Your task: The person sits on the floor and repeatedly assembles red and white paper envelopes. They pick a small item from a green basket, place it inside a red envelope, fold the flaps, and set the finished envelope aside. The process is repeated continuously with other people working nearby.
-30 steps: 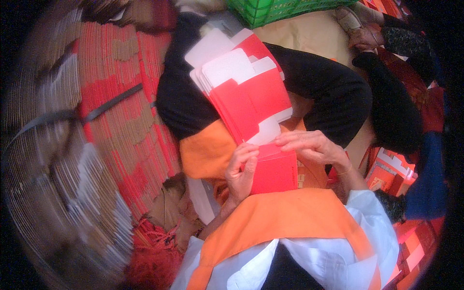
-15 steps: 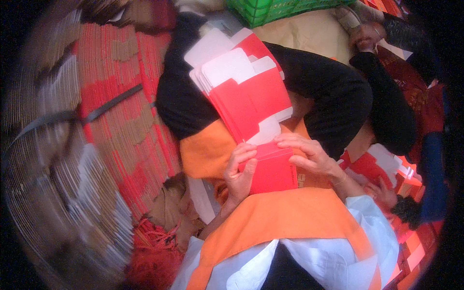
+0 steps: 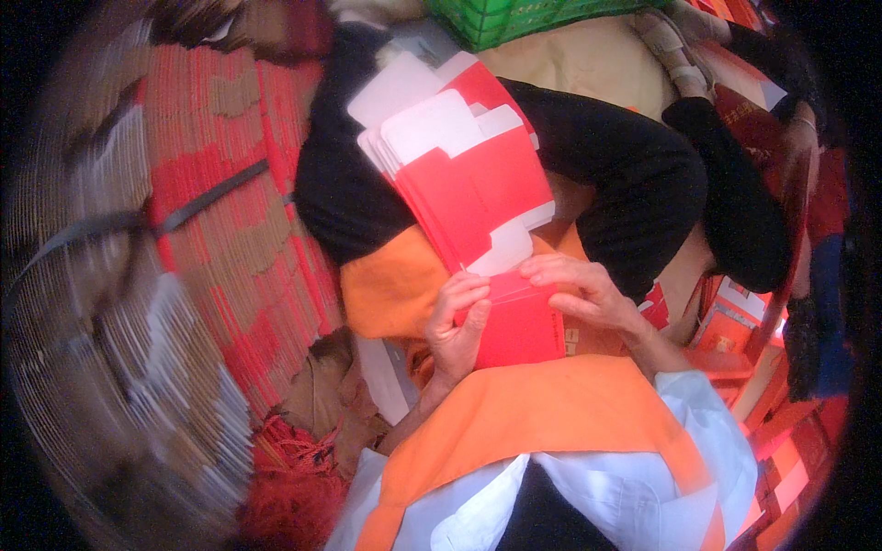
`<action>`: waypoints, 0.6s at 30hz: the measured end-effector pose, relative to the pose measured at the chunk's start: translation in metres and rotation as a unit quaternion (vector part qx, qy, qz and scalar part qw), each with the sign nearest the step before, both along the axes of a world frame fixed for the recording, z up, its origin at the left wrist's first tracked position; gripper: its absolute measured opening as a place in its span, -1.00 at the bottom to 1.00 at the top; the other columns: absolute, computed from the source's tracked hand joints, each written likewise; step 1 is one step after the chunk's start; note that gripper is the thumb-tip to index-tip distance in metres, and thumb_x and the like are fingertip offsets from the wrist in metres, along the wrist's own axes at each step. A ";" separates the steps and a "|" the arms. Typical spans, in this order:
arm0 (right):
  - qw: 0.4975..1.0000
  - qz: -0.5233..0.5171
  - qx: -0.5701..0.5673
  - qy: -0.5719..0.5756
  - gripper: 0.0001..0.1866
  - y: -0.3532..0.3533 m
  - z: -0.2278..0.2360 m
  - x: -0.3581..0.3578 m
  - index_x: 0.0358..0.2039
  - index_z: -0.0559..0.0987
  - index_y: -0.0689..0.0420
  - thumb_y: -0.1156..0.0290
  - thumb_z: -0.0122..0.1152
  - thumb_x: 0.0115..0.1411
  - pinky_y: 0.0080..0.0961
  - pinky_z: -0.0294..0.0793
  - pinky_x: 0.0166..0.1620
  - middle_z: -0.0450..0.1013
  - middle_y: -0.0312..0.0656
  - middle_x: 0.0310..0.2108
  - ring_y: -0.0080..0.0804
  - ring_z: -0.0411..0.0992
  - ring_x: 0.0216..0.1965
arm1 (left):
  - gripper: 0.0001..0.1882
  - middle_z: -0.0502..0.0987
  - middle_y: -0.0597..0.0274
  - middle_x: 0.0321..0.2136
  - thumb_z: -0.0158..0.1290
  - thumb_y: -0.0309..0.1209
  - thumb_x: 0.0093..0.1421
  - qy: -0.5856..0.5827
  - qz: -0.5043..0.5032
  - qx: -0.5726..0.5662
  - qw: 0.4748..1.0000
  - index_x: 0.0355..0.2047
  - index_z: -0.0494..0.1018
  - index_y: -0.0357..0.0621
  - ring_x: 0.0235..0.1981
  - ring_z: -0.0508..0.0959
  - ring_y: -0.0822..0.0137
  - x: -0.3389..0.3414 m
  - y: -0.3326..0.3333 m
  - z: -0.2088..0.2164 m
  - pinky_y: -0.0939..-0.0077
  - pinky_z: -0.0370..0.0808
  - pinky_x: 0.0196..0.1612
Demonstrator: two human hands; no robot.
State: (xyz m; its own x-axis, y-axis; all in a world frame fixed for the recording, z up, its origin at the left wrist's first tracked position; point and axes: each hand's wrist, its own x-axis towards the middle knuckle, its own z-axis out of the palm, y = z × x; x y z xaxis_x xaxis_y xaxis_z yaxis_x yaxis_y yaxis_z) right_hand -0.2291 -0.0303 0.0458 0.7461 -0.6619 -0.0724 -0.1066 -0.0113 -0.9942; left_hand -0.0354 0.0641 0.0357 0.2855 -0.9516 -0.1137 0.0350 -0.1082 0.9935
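Observation:
A small red carton (image 3: 520, 332) rests low in my lap, against the orange apron (image 3: 533, 404). My left hand (image 3: 457, 321) grips its left side, thumb toward the near face and fingers curled at the top edge. At its upper right corner, my right hand (image 3: 588, 286) presses with bent fingers and thumb on the top flap. Just beyond, a fanned pile of flat red-and-white carton blanks (image 3: 482, 188) lies across my legs, its near white tabs almost touching the carton. The carton's back and underside are hidden.
Tall stacks of flattened cardboard (image 3: 207, 138) fill the left side, bound by a dark strap (image 3: 216, 195). A green plastic crate (image 3: 524, 20) stands at the top. To the right sits another person, with a dark-clad leg (image 3: 735, 184) close by and red cartons (image 3: 726, 331) around.
Both my hands and the carton have hardly moved. At the right, the other person's arms have shifted, and the red-and-white carton held low there has left that spot.

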 end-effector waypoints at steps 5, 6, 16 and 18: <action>1.000 -0.003 0.005 -0.003 -0.76 -0.001 0.001 0.000 -0.24 0.47 0.22 0.51 0.13 0.03 -0.36 0.29 0.03 0.41 -0.11 -0.15 -0.23 0.33 -0.03 | -0.88 0.46 0.16 -0.29 0.06 -0.56 0.05 0.008 0.002 -0.009 1.000 -0.36 0.44 -0.26 -0.15 0.39 0.27 -0.001 0.001 -0.004 0.41 0.27 -0.01; 1.000 -0.004 0.006 -0.003 -0.77 -0.001 0.002 0.001 -0.24 0.47 0.22 0.51 0.13 0.03 -0.36 0.29 0.03 0.41 -0.11 -0.15 -0.23 0.34 -0.03 | -0.88 0.46 0.16 -0.30 0.06 -0.55 0.05 0.009 0.002 -0.009 1.000 -0.37 0.43 -0.26 -0.15 0.39 0.27 -0.001 0.001 -0.003 0.42 0.27 -0.01; 1.000 0.000 -0.008 -0.014 -0.78 0.004 -0.003 -0.003 -0.25 0.48 0.21 0.56 0.12 0.02 -0.35 0.29 0.02 0.40 -0.10 -0.13 -0.20 0.32 -0.01 | -0.93 0.46 0.16 -0.31 0.05 -0.56 0.04 0.017 0.005 -0.012 1.000 -0.42 0.43 -0.26 -0.16 0.39 0.26 -0.003 0.004 -0.006 0.39 0.26 -0.01; 0.999 0.015 -0.023 -0.016 -0.73 0.006 -0.006 -0.006 -0.21 0.46 0.20 0.56 0.12 0.02 -0.36 0.29 0.03 0.36 -0.09 -0.08 -0.19 0.29 0.01 | -0.94 0.46 0.16 -0.31 0.05 -0.57 0.04 0.018 0.005 -0.013 1.000 -0.43 0.43 -0.26 -0.15 0.40 0.26 -0.003 0.004 -0.004 0.38 0.26 -0.01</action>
State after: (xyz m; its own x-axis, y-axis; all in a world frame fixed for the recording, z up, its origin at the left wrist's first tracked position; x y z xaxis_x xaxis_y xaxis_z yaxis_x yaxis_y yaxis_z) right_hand -0.2351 -0.0243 0.0402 0.7674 -0.6409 -0.0184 -0.0745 -0.0606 -0.9954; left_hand -0.0384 0.0679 0.0319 0.2916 -0.9513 -0.0999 0.0714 -0.0824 0.9940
